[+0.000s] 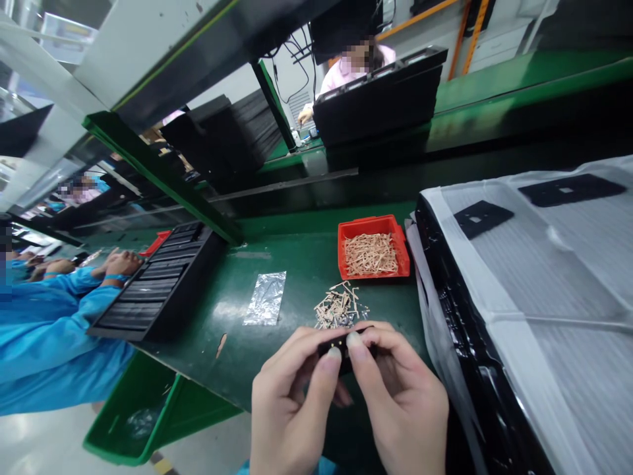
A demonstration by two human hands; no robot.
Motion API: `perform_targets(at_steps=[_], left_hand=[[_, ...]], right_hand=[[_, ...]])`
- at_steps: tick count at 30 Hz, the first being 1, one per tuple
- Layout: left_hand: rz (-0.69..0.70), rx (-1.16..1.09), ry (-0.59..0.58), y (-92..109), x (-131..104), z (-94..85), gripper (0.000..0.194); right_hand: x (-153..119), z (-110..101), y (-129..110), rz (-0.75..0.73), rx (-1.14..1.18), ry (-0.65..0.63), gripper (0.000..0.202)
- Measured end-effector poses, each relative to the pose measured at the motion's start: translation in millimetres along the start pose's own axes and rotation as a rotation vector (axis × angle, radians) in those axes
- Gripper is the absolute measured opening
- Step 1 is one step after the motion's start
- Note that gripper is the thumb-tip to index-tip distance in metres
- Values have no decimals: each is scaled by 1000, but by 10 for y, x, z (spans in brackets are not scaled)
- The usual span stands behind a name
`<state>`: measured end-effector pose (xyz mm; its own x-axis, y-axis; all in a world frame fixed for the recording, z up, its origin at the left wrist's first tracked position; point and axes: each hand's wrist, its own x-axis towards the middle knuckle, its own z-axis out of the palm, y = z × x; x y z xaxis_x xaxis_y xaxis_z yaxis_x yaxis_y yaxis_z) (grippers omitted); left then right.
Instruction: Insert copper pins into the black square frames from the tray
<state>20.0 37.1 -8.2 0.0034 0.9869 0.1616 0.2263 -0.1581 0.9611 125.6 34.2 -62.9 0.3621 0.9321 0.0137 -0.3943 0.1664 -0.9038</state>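
Now, working from far away, I grip with the left hand (289,402) and the right hand (405,402) together one small black piece (341,345), both thumbs on its upper face. Just beyond it is a pile of beige strips (337,308); to the left lies a clear bag (266,299). Farther, a red box (403,262) holds more such strips.

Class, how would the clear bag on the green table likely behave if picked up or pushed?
The bag looks thin and crinkled, so it is probably floppy when lifted. Lying almost flat, it seems light. Its glossy surface may slide easily.
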Motion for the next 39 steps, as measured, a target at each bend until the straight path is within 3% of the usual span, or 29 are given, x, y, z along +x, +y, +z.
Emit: perform_targets(at_steps=[3, 8, 19, 29, 35, 39], left_hand=[[-66, -80, -5, -6, -16, -17, 24], [-237, -102, 193, 40, -75, 71, 32], [-172, 7, 254, 158, -141, 138, 31], [-174, -144, 237, 194, -266, 174, 38], [-207, -270, 142, 228, -370, 131, 39], [-161, -256, 139, 262, -392, 141, 37]], right_hand=[[-58, 26, 7, -66, -66, 54, 10], [-181, 140, -12, -149, -164, 189, 9], [-274, 206, -201, -246, -206, 249, 9], [-327, 131, -276, -78, -83, 213, 9], [-229, -107, -244, -11, 39, -18, 15], [-227, -170, -250, -35, 42, -39, 11]])
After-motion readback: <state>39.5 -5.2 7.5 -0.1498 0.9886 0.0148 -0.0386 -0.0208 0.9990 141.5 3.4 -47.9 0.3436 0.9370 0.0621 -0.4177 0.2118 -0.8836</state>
